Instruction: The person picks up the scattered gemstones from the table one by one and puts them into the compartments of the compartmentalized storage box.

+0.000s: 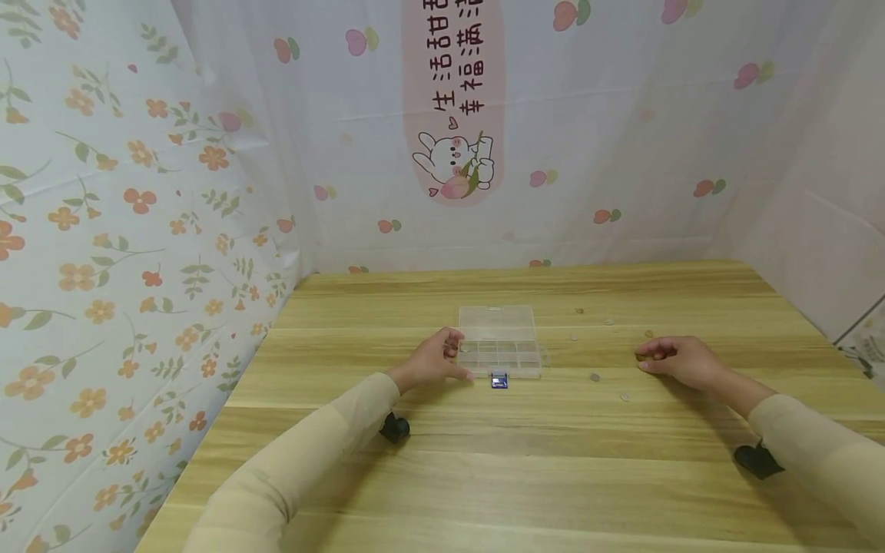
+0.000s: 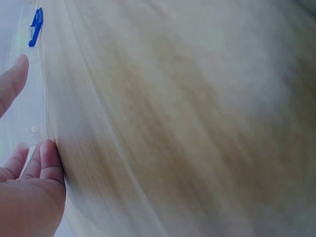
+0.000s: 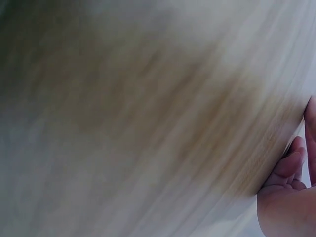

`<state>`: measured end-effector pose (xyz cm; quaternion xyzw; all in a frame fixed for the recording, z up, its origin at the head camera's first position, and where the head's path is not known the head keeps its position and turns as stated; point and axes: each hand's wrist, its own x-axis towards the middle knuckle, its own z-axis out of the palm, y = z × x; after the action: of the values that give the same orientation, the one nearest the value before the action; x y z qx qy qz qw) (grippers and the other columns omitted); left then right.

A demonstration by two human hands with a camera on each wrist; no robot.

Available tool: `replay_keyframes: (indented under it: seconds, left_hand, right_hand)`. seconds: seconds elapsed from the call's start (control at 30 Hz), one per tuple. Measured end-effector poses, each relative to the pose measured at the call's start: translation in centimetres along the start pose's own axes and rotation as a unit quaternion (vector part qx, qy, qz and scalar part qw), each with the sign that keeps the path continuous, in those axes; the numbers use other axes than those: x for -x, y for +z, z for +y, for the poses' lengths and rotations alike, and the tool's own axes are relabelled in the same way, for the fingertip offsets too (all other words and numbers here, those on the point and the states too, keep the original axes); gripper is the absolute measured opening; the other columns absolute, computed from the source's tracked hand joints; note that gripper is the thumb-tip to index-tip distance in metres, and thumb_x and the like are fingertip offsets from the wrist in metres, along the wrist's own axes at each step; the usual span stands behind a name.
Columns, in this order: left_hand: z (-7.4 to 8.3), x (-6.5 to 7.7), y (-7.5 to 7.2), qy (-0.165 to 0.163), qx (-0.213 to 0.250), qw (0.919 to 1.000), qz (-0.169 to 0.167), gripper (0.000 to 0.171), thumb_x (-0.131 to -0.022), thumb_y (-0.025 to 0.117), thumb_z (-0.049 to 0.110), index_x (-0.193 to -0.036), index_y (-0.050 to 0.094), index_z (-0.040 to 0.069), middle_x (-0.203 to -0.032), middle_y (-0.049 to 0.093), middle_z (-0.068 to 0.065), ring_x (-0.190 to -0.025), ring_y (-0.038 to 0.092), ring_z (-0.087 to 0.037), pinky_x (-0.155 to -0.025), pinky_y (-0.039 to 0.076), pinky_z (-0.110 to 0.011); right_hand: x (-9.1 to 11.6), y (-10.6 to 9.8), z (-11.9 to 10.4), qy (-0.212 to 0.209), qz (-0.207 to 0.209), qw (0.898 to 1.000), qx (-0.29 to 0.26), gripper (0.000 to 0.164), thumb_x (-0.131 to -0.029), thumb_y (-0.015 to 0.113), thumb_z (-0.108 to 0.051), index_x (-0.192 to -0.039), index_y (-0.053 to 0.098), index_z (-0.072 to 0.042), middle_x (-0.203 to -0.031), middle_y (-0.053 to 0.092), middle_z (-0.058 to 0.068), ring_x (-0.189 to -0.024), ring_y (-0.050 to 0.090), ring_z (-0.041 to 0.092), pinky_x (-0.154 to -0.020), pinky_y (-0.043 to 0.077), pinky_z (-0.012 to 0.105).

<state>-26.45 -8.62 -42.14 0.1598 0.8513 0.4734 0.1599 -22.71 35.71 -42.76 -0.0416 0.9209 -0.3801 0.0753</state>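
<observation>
A clear plastic compartment box (image 1: 498,359) lies on the table with its lid (image 1: 496,322) folded back and a blue latch (image 1: 499,380) at its front. My left hand (image 1: 437,357) grips the box's left end, thumb at the front corner and fingers along the side. In the left wrist view the thumb (image 2: 15,81) and fingertips lie against the clear plastic. One coin (image 1: 465,348) shows in the rear left compartment. Off to the right, my right hand (image 1: 681,361) pinches a brownish coin (image 1: 639,356) close over the table; its fingers hide part of it.
Several coins lie scattered between the box and my right hand, among them a grey one (image 1: 594,377), a silver one (image 1: 625,397) and a yellowish one (image 1: 649,334). The wooden table (image 1: 484,476) ends at a printed curtain (image 1: 588,153) behind.
</observation>
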Motion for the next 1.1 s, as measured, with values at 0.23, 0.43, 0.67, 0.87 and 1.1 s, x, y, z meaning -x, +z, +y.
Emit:
replay_keyframes:
  seconds: [0.23,0.43,0.67,0.87,1.1]
  left_hand:
    - [-0.1,0.1,0.0,-0.006,-0.001,1.0000,0.000,0.068,-0.075,0.086,0.014,-0.129,0.047,0.006,-0.120,0.049,-0.007,-0.103,0.047,-0.020,-0.090,0.043,-0.034]
    - [-0.2,0.1,0.0,-0.005,0.002,1.0000,-0.002,0.068,-0.074,0.086,0.014,-0.130,0.047,0.006,-0.120,0.049,-0.007,-0.103,0.047,-0.020,-0.089,0.043,-0.034]
    - [0.2,0.3,-0.1,-0.004,0.001,1.0000,-0.005,0.068,-0.076,0.085,0.013,-0.132,0.046,0.005,-0.121,0.048,-0.008,-0.104,0.047,-0.020,-0.090,0.042,-0.034]
    - [0.3,0.3,-0.2,-0.002,0.000,1.0000,-0.003,0.069,-0.075,0.085,0.012,-0.131,0.046,0.004,-0.121,0.049,-0.009,-0.104,0.047,-0.021,-0.089,0.042,-0.034]
    - [0.1,0.1,-0.1,-0.004,-0.001,1.0000,-0.007,0.068,-0.076,0.085,0.013,-0.131,0.046,0.006,-0.121,0.048,-0.007,-0.104,0.046,-0.020,-0.090,0.042,-0.034]
  right_hand:
    - [0.1,0.0,-0.5,0.008,-0.005,1.000,-0.003,0.045,-0.089,0.073,-0.030,-0.118,0.064,0.003,-0.100,0.056,0.008,-0.087,0.045,0.021,-0.068,0.041,0.027]
    - [0.0,0.0,-0.4,0.007,-0.002,1.000,-0.001,0.046,-0.088,0.074,-0.030,-0.117,0.064,0.003,-0.099,0.057,0.007,-0.087,0.046,0.020,-0.068,0.042,0.027]
    - [0.4,-0.4,-1.0,0.004,0.007,1.000,-0.015,0.048,-0.088,0.073,-0.032,-0.119,0.063,0.004,-0.097,0.056,0.008,-0.083,0.046,0.017,-0.065,0.043,0.026]
    - [0.3,-0.4,-1.9,-0.003,0.005,1.000,-0.029,0.049,-0.090,0.071,-0.032,-0.122,0.061,0.005,-0.095,0.058,0.009,-0.075,0.051,0.018,-0.062,0.046,0.030]
    - [-0.1,0.1,-3.0,-0.006,0.003,0.998,-0.065,0.053,-0.090,0.072,-0.033,-0.124,0.058,0.005,-0.097,0.055,0.011,-0.075,0.053,0.019,-0.062,0.049,0.032]
